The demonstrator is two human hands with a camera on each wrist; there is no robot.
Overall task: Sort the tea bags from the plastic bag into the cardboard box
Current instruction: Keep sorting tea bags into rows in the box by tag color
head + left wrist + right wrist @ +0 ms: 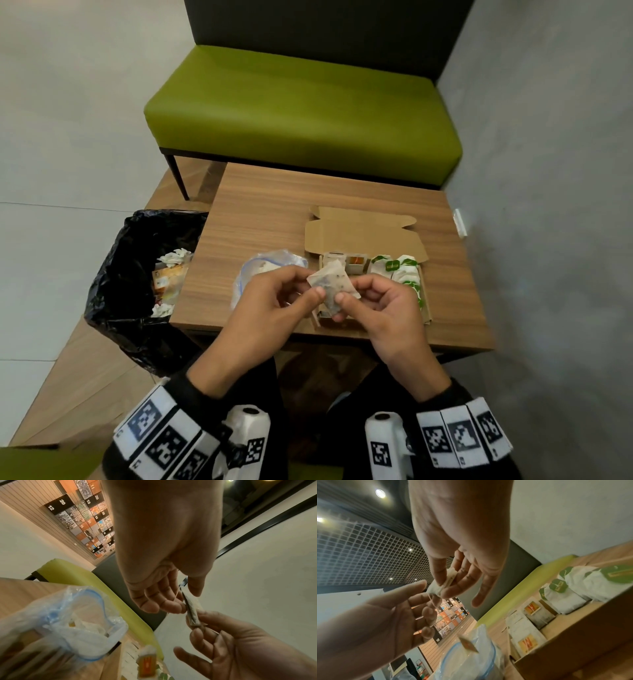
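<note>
Pinching one tea bag (331, 286) between them, both hands hover above the near edge of the wooden table (260, 205); the left hand (270, 308) grips the bag's left side with thumb over curled fingers, and the right hand (383, 315) grips its right side the same way, thumb tip pressed on the paper; the bag is pale, speckled with dark flecks, and held tilted over the left part of the cardboard box (363, 236); in the right wrist view a thin string hangs from it down to a small orange tag (468, 645) dangling above the plastic bag (270, 263); that clear bag, with a blue zip rim, lies just left of the box toward the table's near edge, white contents showing inside; the box sits toward the near right of the table with its lid flap folded back flat toward the far edge; inside it, orange-tagged tea bags (354, 265) stand in the left part and green-tagged tea bags (397, 269) fill the right part; a bin lined with a black bag (137, 274) stands at the table's left edge, holding crumpled paper and wrappers; a green bench (301, 109) stands beyond the far edge.
</note>
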